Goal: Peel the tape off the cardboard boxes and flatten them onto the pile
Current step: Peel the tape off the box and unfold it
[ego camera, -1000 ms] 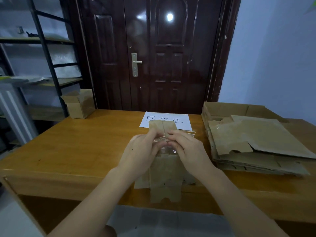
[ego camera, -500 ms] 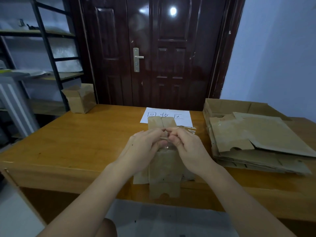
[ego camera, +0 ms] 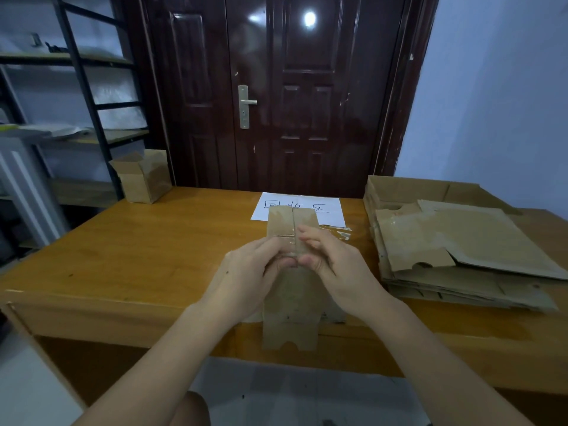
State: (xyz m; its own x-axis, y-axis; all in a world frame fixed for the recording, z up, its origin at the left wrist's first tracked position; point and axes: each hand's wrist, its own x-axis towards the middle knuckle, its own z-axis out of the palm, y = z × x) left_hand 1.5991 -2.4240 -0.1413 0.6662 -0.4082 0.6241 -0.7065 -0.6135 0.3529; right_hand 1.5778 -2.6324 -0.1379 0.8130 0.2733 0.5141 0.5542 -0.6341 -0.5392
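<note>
On the table [ego camera: 129,250], both hands' fingers [ego camera: 310,238] pinch a flattened, creased box [ego camera: 290,305], seemingly at its glossy tape [ego camera: 287,238].

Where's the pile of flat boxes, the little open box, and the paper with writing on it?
pile of flat boxes [ego camera: 479,238], head view, on its top sheet.
little open box [ego camera: 144,182], head view, on its front wall.
paper with writing [ego camera: 330,210], head view, on its bare right part.

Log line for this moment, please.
step: peeling tape | left hand: pinching at box seam | right hand: pinching at seam | cardboard box: on table, unflattened | pile: right
</note>
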